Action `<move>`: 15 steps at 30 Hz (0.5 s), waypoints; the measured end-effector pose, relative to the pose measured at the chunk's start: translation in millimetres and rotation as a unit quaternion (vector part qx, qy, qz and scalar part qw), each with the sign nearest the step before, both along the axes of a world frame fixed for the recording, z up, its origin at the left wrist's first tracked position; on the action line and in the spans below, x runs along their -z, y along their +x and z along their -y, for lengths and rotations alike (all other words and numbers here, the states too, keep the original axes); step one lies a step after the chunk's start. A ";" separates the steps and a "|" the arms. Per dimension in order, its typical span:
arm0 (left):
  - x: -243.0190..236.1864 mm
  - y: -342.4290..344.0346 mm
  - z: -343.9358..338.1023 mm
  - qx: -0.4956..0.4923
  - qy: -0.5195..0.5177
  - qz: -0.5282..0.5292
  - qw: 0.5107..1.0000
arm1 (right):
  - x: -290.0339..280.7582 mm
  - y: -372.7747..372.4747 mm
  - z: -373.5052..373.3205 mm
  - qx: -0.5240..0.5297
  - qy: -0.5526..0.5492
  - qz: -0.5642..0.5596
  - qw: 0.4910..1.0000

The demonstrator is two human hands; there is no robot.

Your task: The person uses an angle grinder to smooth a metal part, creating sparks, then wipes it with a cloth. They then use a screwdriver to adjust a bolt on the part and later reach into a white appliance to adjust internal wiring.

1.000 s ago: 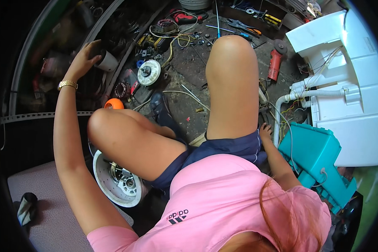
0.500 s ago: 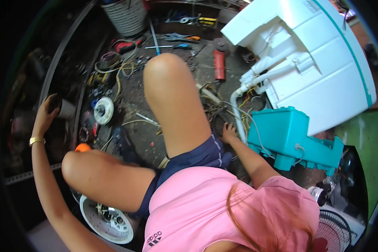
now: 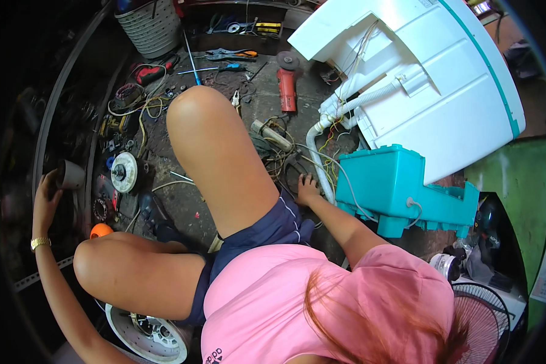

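Observation:
At the far left my left hand [image 3: 47,193] is raised beside the frame, its fingers curled about the dark end of a tilted whitish cup [image 3: 73,175]. The dark gap between thumb and fingers hides just how it grips. My right hand [image 3: 308,189] is low, fingers spread downward by a tangle of wires [image 3: 286,156] and a dark loop on the floor. It appears to hold nothing. Close on its right are a white bent hose [image 3: 314,148] and a teal plastic housing [image 3: 379,179].
A large white appliance body [image 3: 455,91] lies at the right. A red angle grinder [image 3: 287,88], orange-handled pliers [image 3: 239,54] and a blue screwdriver [image 3: 230,67] lie ahead. A white pulley [image 3: 124,172] sits left; a fan [image 3: 479,315] stands lower right.
The whole view has shifted, so most things appear farther left and lower. My left hand has dropped a little against the whitish cup. My right hand stays by the wires, its fingers more spread.

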State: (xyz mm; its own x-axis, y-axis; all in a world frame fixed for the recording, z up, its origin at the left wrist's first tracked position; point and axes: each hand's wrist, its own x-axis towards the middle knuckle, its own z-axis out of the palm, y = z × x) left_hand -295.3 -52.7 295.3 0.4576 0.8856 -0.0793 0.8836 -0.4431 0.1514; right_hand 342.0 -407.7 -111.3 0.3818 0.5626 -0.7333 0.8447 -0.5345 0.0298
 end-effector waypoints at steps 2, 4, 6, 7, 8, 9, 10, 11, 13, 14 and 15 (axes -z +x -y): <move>2.9 -6.9 -2.2 -0.007 -0.017 0.031 0.999 | -1.7 1.7 3.0 -0.003 -0.002 0.005 1.000; 6.6 -13.3 -3.3 -0.020 -0.012 0.033 0.999 | -6.1 2.5 1.1 -0.010 -0.001 0.012 1.000; 8.0 -20.6 -5.6 -0.034 -0.009 0.033 0.999 | -14.7 -2.0 -2.6 -0.001 -0.019 -0.009 1.000; 9.8 -18.3 -7.0 -0.031 -0.012 0.036 0.999 | -18.2 -2.3 -2.9 0.004 -0.030 -0.018 0.999; 11.4 -16.1 -8.7 -0.029 -0.016 0.039 0.999 | -21.4 -3.2 -3.7 0.004 -0.029 -0.018 0.999; 13.0 -14.1 -10.4 -0.027 -0.020 0.042 0.999 | -24.3 -4.5 -4.8 0.004 -0.029 -0.018 0.999; 15.3 -10.1 -13.0 -0.023 -0.013 0.033 0.999 | -24.3 -3.2 -4.1 0.005 -0.028 -0.017 0.999; 17.5 -6.2 -15.8 -0.017 -0.020 0.043 0.999 | -23.9 -2.7 -4.0 0.007 -0.027 -0.014 0.999; 24.0 1.8 -19.8 -0.005 -0.037 0.066 0.997 | -22.2 -1.5 -3.3 0.010 -0.029 -0.007 1.000; 28.0 6.3 -21.8 0.000 -0.034 0.075 0.997 | -21.3 -0.1 -2.1 0.011 -0.027 -0.004 1.000; 31.9 10.9 -24.0 0.004 -0.031 0.084 0.996 | -20.5 1.6 -0.9 0.012 -0.026 -0.001 1.000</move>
